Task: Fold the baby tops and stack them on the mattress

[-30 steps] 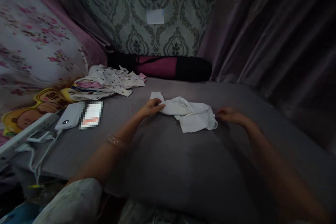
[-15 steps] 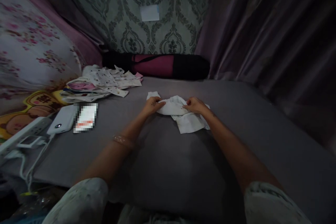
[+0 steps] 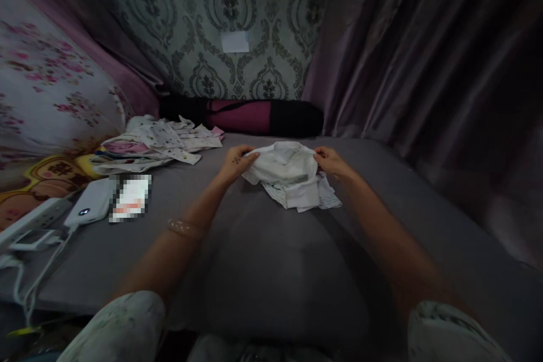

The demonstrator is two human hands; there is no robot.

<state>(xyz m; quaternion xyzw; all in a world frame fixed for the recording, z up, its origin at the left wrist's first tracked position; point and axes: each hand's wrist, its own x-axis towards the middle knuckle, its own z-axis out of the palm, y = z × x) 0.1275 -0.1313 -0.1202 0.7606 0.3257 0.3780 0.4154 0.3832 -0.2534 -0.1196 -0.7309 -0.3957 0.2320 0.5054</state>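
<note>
A small white garment (image 3: 282, 165), with what looks like a neckline at its far edge, is spread between my two hands above the grey sheet. My left hand (image 3: 238, 163) pinches its left upper corner between thumb and fingers. At the opposite corner, my right hand (image 3: 331, 162) grips the cloth the same way. The lower part of the garment hangs in folds and rests on the sheet. Its exact kind is hard to tell in the dim light.
A heap of small printed clothes (image 3: 165, 141) lies at the left. Nearer are a white power bank (image 3: 91, 202) with cables, a power strip (image 3: 36, 220) and a pixelated object (image 3: 130, 198). A black and magenta bag (image 3: 241, 116) lies along the wall on the grey sheet (image 3: 271, 271).
My hands have moved apart, and the white garment, bunched before, is now stretched wider with its upper edge raised. The view has tilted up and turned slightly right.
</note>
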